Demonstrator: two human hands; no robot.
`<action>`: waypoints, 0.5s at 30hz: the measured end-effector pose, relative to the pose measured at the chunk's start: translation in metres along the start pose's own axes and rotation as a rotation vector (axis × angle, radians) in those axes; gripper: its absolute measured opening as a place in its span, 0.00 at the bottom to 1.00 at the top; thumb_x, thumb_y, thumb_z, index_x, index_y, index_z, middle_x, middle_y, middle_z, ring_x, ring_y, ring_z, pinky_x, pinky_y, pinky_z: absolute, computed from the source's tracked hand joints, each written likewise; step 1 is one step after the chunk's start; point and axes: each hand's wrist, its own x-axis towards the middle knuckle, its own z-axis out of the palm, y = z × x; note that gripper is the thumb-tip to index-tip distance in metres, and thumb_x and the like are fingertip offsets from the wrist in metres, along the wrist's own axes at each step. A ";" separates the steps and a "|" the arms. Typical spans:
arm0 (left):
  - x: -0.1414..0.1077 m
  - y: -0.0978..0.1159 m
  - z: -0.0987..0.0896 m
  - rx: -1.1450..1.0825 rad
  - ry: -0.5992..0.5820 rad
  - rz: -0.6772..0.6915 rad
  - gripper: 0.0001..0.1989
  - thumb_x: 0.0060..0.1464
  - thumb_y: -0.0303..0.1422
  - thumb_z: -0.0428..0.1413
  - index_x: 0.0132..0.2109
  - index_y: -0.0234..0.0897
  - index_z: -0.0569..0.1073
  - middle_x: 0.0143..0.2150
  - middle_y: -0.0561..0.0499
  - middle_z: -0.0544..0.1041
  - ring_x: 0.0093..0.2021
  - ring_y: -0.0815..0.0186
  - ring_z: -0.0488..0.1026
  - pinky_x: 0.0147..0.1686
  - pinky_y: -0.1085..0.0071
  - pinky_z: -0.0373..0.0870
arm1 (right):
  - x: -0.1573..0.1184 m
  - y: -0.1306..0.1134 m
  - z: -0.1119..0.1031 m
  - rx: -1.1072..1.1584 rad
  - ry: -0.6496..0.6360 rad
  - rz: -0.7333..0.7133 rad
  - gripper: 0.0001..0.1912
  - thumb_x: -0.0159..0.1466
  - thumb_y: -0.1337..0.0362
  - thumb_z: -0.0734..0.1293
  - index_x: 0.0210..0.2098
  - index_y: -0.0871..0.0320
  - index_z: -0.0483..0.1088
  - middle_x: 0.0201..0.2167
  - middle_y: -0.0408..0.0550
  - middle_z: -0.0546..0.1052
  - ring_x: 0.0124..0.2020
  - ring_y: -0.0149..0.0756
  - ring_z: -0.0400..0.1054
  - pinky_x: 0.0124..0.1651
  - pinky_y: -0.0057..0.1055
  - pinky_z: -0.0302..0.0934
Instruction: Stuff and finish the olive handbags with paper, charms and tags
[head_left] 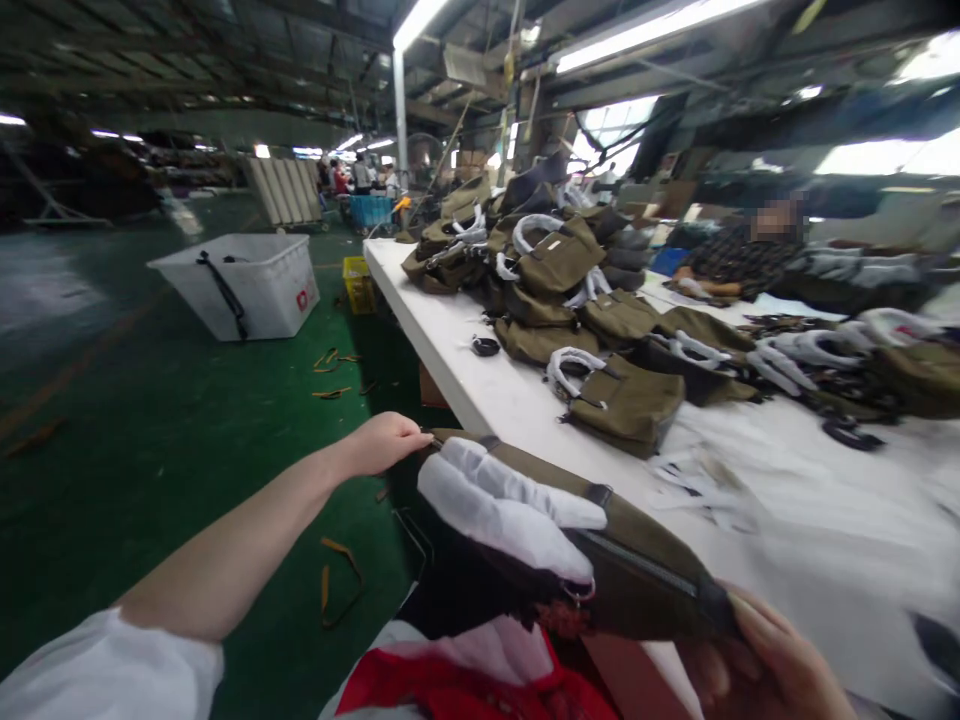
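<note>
An olive-green handbag [637, 525] with a zipper along its top is held between my two hands, in front of my body at the table's edge. White wrapping [495, 485] covers its handles, and a metal ring [577, 590] shows near their lower end. My left hand [386, 442] pinches the bag's far left end, fingers closed. At the near right end, my right hand [772, 650] grips the dark corner, its fingers partly hidden under the bag and blurred.
A white table [420, 310] runs along the right, with a heap of similar olive bags [555, 260] on it. Across it sits a person [750, 250]. On the green floor stand a white bin [262, 290] and a yellow crate [358, 285], with scattered strips [337, 570].
</note>
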 end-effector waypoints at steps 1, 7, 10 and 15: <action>0.007 0.004 0.003 -0.026 0.015 0.035 0.26 0.58 0.49 0.48 0.21 0.34 0.67 0.19 0.55 0.62 0.23 0.70 0.59 0.23 0.74 0.49 | 0.004 -0.008 0.000 0.032 0.057 -0.047 0.22 0.53 0.52 0.72 0.16 0.55 0.58 0.11 0.39 0.59 0.13 0.27 0.55 0.14 0.25 0.55; 0.046 0.055 0.064 0.081 0.042 0.253 0.22 0.62 0.43 0.44 0.23 0.36 0.62 0.21 0.55 0.62 0.24 0.69 0.60 0.27 0.72 0.53 | 0.043 -0.002 -0.068 -0.086 0.419 -0.200 0.11 0.53 0.57 0.69 0.22 0.56 0.66 0.14 0.38 0.62 0.15 0.29 0.57 0.18 0.27 0.52; 0.046 0.097 0.080 0.104 0.217 0.445 0.07 0.58 0.34 0.50 0.36 0.36 0.69 0.32 0.50 0.71 0.34 0.64 0.68 0.37 0.68 0.63 | 0.052 0.008 -0.115 -0.327 0.438 -0.215 0.14 0.55 0.54 0.68 0.21 0.57 0.67 0.16 0.42 0.66 0.19 0.32 0.60 0.22 0.30 0.55; 0.036 0.164 0.088 -0.046 0.225 0.808 0.17 0.53 0.31 0.56 0.50 0.36 0.66 0.45 0.45 0.73 0.46 0.60 0.70 0.49 0.64 0.66 | 0.046 -0.012 -0.124 -0.974 0.575 -0.273 0.23 0.54 0.43 0.63 0.32 0.57 0.70 0.27 0.52 0.76 0.31 0.49 0.71 0.37 0.44 0.62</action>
